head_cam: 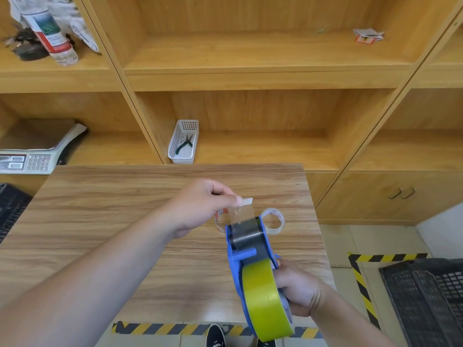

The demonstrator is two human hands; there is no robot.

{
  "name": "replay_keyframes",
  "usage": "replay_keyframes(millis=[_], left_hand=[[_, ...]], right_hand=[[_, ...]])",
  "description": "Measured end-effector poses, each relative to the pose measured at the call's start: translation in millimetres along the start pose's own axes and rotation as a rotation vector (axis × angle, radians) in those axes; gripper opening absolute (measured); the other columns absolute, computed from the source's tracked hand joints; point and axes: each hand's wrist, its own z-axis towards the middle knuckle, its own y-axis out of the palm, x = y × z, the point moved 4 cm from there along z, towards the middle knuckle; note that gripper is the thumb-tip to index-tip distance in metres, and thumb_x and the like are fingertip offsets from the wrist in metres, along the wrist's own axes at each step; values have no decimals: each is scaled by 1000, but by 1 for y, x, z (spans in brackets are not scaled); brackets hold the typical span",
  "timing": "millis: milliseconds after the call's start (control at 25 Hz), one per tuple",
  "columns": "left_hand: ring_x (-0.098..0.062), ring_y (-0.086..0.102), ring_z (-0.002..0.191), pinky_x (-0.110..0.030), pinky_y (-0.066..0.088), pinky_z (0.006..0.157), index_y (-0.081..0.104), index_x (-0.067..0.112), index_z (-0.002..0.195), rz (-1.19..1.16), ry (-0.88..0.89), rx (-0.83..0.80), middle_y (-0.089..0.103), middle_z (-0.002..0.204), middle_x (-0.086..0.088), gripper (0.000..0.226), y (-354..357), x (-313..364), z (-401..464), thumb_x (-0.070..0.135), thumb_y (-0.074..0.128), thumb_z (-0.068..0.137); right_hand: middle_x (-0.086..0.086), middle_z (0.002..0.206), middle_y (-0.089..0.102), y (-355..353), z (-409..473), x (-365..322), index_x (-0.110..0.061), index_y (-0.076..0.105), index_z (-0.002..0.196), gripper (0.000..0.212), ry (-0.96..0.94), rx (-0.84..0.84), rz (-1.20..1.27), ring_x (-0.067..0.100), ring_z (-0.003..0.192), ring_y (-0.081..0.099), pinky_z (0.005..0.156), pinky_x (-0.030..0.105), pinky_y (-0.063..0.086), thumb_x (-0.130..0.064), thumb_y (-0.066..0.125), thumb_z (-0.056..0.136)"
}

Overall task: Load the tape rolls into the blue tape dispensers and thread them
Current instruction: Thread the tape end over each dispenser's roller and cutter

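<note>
My right hand (298,289) grips a blue tape dispenser (236,256) above the table's near right part. A yellow-green tape roll (263,296) sits in it. My left hand (203,204) pinches the clear tape end (244,207), which stretches up from the dispenser's grey roller (246,235). Two clear tape rolls lie on the wooden table (112,209): one (274,220) just right of the dispenser's front, the other (220,220) partly hidden behind my left hand and the dispenser.
Wooden shelves stand behind the table. A white basket (184,141) with pliers sits on the lower shelf, a scale (32,156) at left, a bottle (50,33) upper left. Black crates (426,299) stand on the floor at right, inside yellow-black floor tape (360,284).
</note>
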Motion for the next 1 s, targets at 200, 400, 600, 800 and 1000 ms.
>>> replay_keyframes(millis=[200,400,600,800,1000], left_hand=[[-16,59,70,-26,48,71,76,7,89,-228,-223,-182,67,78,-8,5,22,-32,-1,9,72,92],[-11,69,64,-19,59,65,69,2,88,-362,-396,-431,69,74,-5,13,29,-46,-6,1,60,97],[-13,73,77,-23,58,71,73,7,95,-415,-525,-666,76,86,-4,11,31,-64,-15,14,66,90],[-16,46,79,-26,35,70,73,17,84,-389,-603,-716,60,90,-3,30,33,-103,-10,27,88,60],[-14,52,77,-24,45,69,72,16,96,-470,-643,-309,66,95,-6,12,32,-161,7,25,68,89]], right_hand=[[2,79,76,3,-1,-10,-10,78,87,32,-10,-33,-59,15,71,72,63,27,57,9,55,75],[2,79,76,9,1,-6,-4,74,88,31,-23,-62,-95,16,72,72,65,26,56,15,53,74],[2,88,77,12,6,5,7,64,107,34,6,-78,-138,17,82,72,72,28,56,16,56,76],[10,95,74,11,14,21,18,58,115,40,70,-56,-137,25,89,70,81,34,54,10,59,76],[17,91,75,6,30,33,5,73,101,29,78,124,-4,31,85,73,75,36,58,7,60,75]])
